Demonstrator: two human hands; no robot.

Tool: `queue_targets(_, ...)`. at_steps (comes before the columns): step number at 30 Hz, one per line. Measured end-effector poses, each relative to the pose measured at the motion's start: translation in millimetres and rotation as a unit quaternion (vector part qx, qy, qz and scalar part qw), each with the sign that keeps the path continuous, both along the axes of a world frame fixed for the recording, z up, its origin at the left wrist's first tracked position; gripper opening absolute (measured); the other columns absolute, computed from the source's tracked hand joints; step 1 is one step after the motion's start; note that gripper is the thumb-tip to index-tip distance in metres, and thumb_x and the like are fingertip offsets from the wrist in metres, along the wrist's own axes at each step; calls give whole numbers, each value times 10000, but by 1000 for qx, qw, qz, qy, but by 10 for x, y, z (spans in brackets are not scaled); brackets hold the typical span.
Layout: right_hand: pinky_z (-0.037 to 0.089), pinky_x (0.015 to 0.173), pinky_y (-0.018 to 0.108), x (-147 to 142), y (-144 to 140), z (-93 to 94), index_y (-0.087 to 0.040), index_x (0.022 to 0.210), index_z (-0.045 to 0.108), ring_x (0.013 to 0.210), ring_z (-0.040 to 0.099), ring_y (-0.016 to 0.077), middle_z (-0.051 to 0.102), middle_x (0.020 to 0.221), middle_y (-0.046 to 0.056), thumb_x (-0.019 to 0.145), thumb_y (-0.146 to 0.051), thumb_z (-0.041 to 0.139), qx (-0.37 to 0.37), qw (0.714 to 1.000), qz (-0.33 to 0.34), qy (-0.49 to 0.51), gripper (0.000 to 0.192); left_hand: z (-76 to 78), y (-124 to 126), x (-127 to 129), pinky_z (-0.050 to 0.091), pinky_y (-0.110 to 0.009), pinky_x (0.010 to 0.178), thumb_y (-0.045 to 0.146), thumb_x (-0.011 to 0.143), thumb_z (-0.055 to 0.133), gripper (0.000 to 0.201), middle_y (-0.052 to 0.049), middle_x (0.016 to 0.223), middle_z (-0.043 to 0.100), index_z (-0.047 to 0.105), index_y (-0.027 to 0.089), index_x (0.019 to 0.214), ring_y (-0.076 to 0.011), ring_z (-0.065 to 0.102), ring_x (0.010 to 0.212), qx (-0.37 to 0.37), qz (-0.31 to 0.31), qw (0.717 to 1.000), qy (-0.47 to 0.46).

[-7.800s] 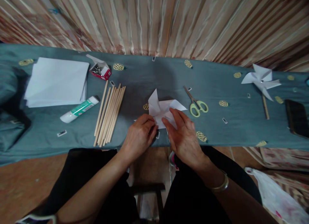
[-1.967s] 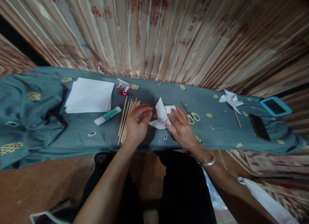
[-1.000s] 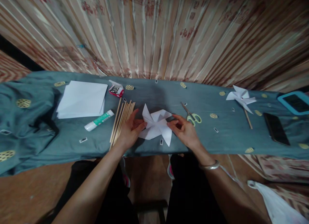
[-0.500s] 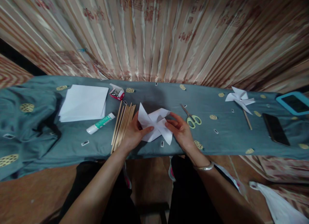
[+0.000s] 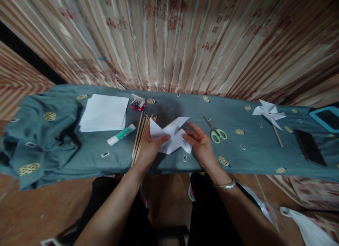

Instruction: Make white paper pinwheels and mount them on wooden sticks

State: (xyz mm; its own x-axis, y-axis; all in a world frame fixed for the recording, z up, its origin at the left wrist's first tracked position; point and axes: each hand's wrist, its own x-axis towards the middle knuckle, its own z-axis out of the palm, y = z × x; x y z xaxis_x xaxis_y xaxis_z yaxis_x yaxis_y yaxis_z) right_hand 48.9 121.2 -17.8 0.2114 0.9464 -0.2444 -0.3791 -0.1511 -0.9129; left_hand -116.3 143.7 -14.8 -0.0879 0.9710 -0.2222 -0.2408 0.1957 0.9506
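Note:
A white paper pinwheel (image 5: 173,135) is held just above the cloth between both my hands. My left hand (image 5: 152,145) grips its left side, the thumb pressed on the paper near the middle. On the right side, my right hand (image 5: 200,142) pinches a blade with the thumb on top; its index finger sticks out. Wooden sticks (image 5: 139,140) lie to the left, partly covered by my left hand. Green-handled scissors (image 5: 216,132) rest just right of my right hand.
Left on the patterned cloth (image 5: 92,147) are a stack of white paper (image 5: 104,112), a glue stick (image 5: 121,135) and an opened small red box (image 5: 137,103) of metal pins. Farther right lie a pinwheel on a stick (image 5: 270,113), a black phone (image 5: 309,147) and a blue-framed tablet (image 5: 328,119).
The view has shifted, so the table's things appear farther right. My right fingers have shifted on the right blade, and the pinwheel has turned slightly in my hands.

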Motion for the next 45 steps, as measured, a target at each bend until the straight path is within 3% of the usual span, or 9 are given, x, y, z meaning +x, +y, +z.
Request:
queue_targets(6, 549, 667, 296, -58, 49, 50, -244, 1048, 657, 697, 684, 152, 761, 820, -28, 562, -262, 858, -11, 1000, -8, 25, 526, 51, -11, -84, 537, -357, 837, 215, 420, 888, 794, -71, 970, 739, 630, 139, 1168, -224, 693, 884, -15, -55, 998, -30)
queue_targets(11, 549, 661, 290, -101, 64, 78, -242, 1028, 676, 702, 683, 150, 763, 829, -22, 580, -245, 848, -11, 999, 1, 36, 480, 73, -1, -132, 572, -382, 801, 242, 449, 885, 492, -83, 862, 762, 702, 116, 888, -245, 715, 806, -7, -113, 993, -37)
queue_targets(17, 556, 699, 301, -156, 47, 83, -248, 1061, 677, 715, 691, 152, 768, 847, -21, 595, -243, 846, -16, 999, 31, 41, 495, 27, -26, -150, 597, -342, 696, 224, 479, 876, 429, -64, 817, 761, 687, 138, 855, -231, 712, 728, 41, -70, 996, 29)
queue_targets(25, 549, 677, 300, -156, 5, 100, -276, 1115, 669, 707, 684, 155, 765, 880, -23, 624, -260, 840, -4, 998, 64, 26, 521, -60, -38, -188, 588, -326, 723, 272, 560, 838, 374, -58, 850, 765, 696, 145, 882, -219, 710, 768, 46, -67, 995, 50)
queue_targets(30, 548, 669, 297, -78, -7, 162, -252, 1117, 675, 752, 694, 181, 767, 901, 24, 669, -448, 808, 8, 997, 80, 23, 507, 21, -66, -183, 581, -321, 704, 304, 553, 832, 375, -61, 832, 761, 691, 148, 863, -219, 704, 760, 42, -59, 996, 55)
queue_targets(34, 564, 700, 260, 121, 95, 128, -215, 971, 723, 784, 703, 159, 767, 872, 51, 747, -621, 676, -9, 999, 38, 38, 466, 143, -133, -141, 567, -307, 650, 296, 572, 796, 255, -71, 777, 757, 695, 138, 745, -216, 695, 697, 24, -84, 994, 60)
queue_targets(39, 521, 555, 204, 204, 206, 1, -210, 788, 742, 595, 658, 113, 758, 732, 10, 543, -348, 879, -32, 999, -20, -27, 313, 177, -200, -45, 545, -306, 591, 305, 616, 770, 185, -75, 727, 751, 707, 153, 701, -225, 685, 647, 51, -87, 993, 64)
queue_targets(45, 439, 442, 278, -76, 451, -18, -222, 655, 711, 432, 569, 156, 686, 537, -3, 557, -472, 807, 47, 978, 68, -191, 284, 209, -143, -184, 575, -342, 660, 294, 608, 789, 186, -73, 759, 760, 729, 171, 734, -249, 707, 705, 68, -36, 997, 26)
